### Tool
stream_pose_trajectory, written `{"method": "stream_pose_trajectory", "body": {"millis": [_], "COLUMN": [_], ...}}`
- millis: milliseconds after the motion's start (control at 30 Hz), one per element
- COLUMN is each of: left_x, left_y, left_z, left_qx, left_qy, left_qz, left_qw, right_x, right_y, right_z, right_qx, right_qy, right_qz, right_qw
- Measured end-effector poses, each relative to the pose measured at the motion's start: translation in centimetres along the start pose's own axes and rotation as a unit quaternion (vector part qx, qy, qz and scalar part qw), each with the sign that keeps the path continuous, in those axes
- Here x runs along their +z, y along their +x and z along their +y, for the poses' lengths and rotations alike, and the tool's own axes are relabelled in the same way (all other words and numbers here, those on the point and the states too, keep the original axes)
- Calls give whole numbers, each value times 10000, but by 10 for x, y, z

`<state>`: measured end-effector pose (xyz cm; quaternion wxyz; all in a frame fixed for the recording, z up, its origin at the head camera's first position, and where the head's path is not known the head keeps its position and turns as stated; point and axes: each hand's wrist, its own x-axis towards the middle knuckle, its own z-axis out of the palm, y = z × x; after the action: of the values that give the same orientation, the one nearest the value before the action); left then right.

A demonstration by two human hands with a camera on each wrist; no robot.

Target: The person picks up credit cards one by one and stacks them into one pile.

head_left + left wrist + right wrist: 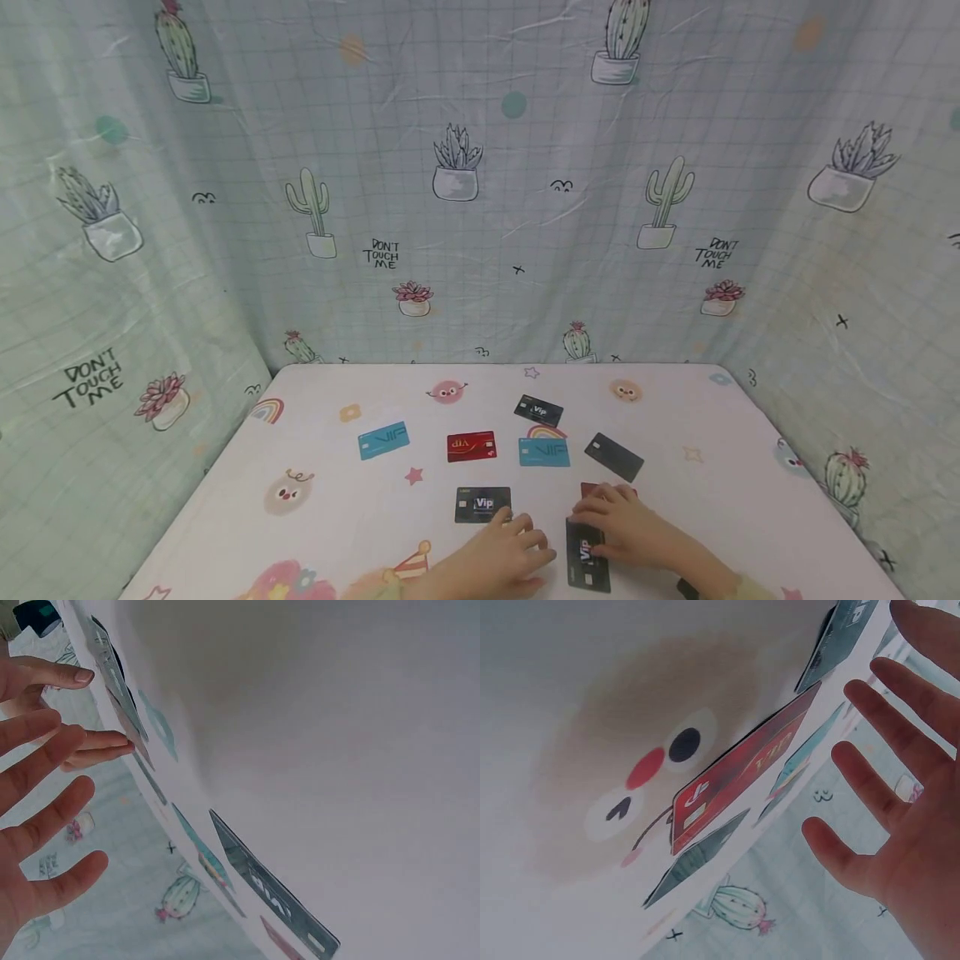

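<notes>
In the head view my left hand (501, 553) hovers at the near edge of a black Vip card (474, 503), its fingers spread and loosely bent. My right hand (626, 525) lies over the top end of another black Vip card (587, 568), which is turned lengthwise toward me. Behind its fingers a red card (591, 490) is partly covered. The right wrist view has that hand's fingers spread apart with nothing gripped, close by a red VIP card (742, 776). In the left wrist view, the left fingers (52, 817) are spread too, holding nothing.
Farther back lie a blue VIP card (383, 441), a red card (472, 447), a second blue card (543, 452), a black Vip card (538, 410) and a plain dark card (614, 457). A dark item (686, 588) shows under the right forearm. Patterned cloth (480, 225) surrounds the white table (330, 467).
</notes>
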<state>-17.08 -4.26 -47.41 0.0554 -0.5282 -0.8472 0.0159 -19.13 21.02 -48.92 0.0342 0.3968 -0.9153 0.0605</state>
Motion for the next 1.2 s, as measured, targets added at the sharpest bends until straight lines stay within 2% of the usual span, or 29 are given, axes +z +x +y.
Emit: {"method": "stream_pose_trajectory", "body": {"millis": [167, 333, 600, 767, 1000, 1200], "left_x": [1, 6, 9, 8, 11, 15], "left_y": [2, 3, 3, 3, 4, 5], "left_z": [6, 11, 19, 21, 22, 22], "left_qx": [217, 175, 45, 48, 152, 182], "left_qy": [-231, -496, -657, -832, -601, -424], "left_qz": [-414, -742, -1005, -1109, -1102, -1218], "left_qw": [9986, 9959, 9928, 9903, 9920, 9915], "right_x": [1, 2, 5, 8, 8, 7], "right_y": [-3, -5, -6, -3, -3, -6], "right_z": [2, 4, 4, 2, 2, 6], "right_qx": [17, 40, -23, 129, 411, 166], "right_qy": [26, 108, 177, 229, 427, 293], "right_qz": [-256, -442, -275, -331, -626, -626], "right_qw": [9997, 9990, 9995, 9991, 9963, 9975]}}
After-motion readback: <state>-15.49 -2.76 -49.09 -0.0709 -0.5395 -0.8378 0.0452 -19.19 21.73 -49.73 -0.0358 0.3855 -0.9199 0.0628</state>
